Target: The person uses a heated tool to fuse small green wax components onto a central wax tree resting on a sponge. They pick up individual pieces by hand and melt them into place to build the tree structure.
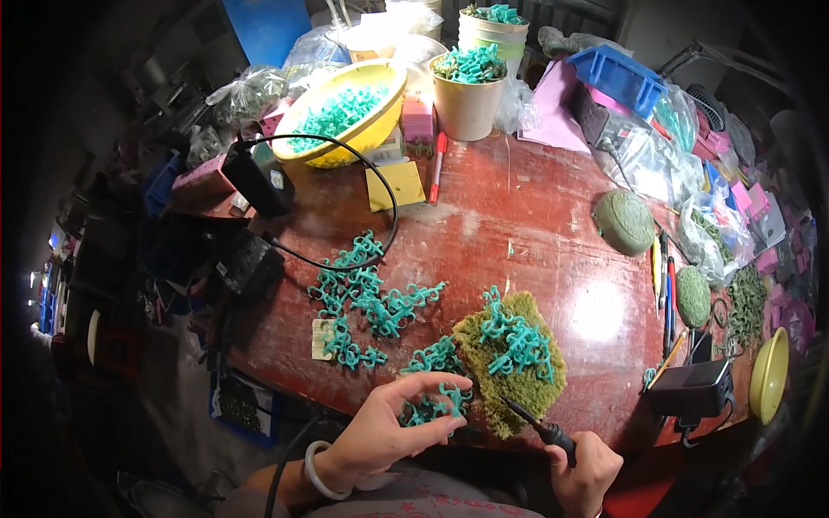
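Observation:
My left hand [397, 414], wearing a pale bangle, pinches a small teal branched piece [453, 402] at the table's near edge, beside more teal pieces [432, 354]. My right hand [587, 470] grips a black-handled pen-like tool [553, 432] with a thin metal tip that points onto a rough yellow-green sponge pad [527, 397]. A cluster of teal pieces [518, 345] lies on the pad. A larger scattered heap of teal pieces [389, 306] is to the left, with a small pale square [322, 339] under its lower part.
The red table [518, 224] holds a yellow basin [302, 148] and tubs [462, 112] of teal pieces at the back, pens [669, 293], green oval stones [626, 224] and bags at the right. A cabled black box [691, 388] sits front right; a looped cable [393, 224] crosses left.

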Action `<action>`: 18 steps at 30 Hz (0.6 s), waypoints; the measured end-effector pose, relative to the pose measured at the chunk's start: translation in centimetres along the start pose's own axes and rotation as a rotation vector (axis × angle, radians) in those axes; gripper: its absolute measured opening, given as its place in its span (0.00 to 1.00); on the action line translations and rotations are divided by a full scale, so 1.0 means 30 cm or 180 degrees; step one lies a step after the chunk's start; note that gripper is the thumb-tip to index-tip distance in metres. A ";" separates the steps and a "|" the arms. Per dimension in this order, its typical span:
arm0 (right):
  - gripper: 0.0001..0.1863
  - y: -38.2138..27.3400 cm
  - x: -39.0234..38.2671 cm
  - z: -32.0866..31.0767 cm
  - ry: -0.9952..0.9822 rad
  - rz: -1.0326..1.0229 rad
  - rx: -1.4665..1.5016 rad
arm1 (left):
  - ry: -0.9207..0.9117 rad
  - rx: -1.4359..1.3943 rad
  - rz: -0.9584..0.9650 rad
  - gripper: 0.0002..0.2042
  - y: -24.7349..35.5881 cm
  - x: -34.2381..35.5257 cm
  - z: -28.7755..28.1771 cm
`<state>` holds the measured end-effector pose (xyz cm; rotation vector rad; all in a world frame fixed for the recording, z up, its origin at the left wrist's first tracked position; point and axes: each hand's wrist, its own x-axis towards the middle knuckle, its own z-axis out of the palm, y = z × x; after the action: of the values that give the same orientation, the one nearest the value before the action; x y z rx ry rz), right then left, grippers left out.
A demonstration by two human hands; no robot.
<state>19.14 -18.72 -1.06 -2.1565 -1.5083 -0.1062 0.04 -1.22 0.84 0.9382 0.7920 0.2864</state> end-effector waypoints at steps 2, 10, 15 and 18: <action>0.16 0.005 -0.007 0.001 -0.0014 0.0054 0.0045 | -0.0154 -0.0428 -0.0166 0.22 0.011 -0.006 -0.012; 0.14 0.011 -0.025 -0.010 0.0021 0.0169 0.0157 | 0.0997 -0.1593 0.1877 0.20 0.290 0.073 -0.064; 0.15 -0.002 -0.025 -0.015 0.0033 0.0081 -0.0072 | 0.1155 -0.2634 0.2495 0.27 0.613 0.223 -0.175; 0.16 0.003 -0.029 -0.013 0.0109 0.0055 -0.0086 | 0.0455 -0.2785 0.2662 0.47 0.734 0.347 -0.294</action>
<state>18.97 -19.66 -1.03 -2.1774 -1.4769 -0.1576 3.32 22.55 10.61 0.3568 0.2837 1.3225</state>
